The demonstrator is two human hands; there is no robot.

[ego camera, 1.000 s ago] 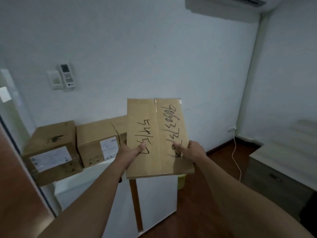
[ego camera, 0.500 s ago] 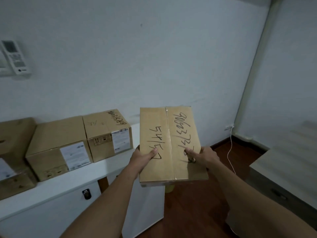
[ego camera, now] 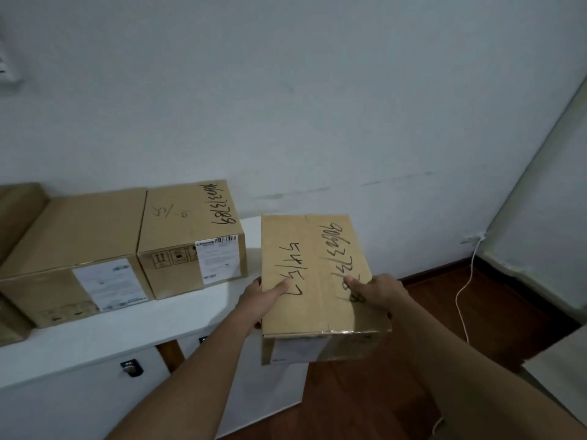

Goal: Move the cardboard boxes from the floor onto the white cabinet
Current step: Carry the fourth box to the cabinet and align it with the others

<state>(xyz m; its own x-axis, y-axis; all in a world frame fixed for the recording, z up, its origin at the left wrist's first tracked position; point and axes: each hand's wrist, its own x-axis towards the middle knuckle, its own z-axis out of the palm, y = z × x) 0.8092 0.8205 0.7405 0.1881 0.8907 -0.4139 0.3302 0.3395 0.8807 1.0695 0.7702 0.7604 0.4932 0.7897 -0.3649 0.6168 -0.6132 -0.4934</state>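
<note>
I hold a cardboard box [ego camera: 313, 265] with black handwritten numbers on its taped top, at the right end of the white cabinet [ego camera: 133, 331]. My left hand [ego camera: 260, 300] grips its left side with the thumb on top. My right hand [ego camera: 378, 293] grips its right side, thumb on top too. The box hangs partly past the cabinet's right end; whether it touches the top I cannot tell. Two labelled cardboard boxes [ego camera: 190, 233] [ego camera: 76, 249] stand side by side on the cabinet against the wall, and part of a third [ego camera: 16, 204] shows at the far left.
The white wall rises just behind the cabinet. A keyed lock [ego camera: 130, 367] sits on the cabinet front. Dark wooden floor [ego camera: 428, 315] lies to the right, with a white cable [ego camera: 463, 290] running down from a wall socket. A pale furniture edge [ego camera: 559, 363] juts in at the lower right.
The box has come down from chest height and moved closer to the cabinet's right end. My view has tilted down and shifted right, so the boxes on the cabinet look nearer.
</note>
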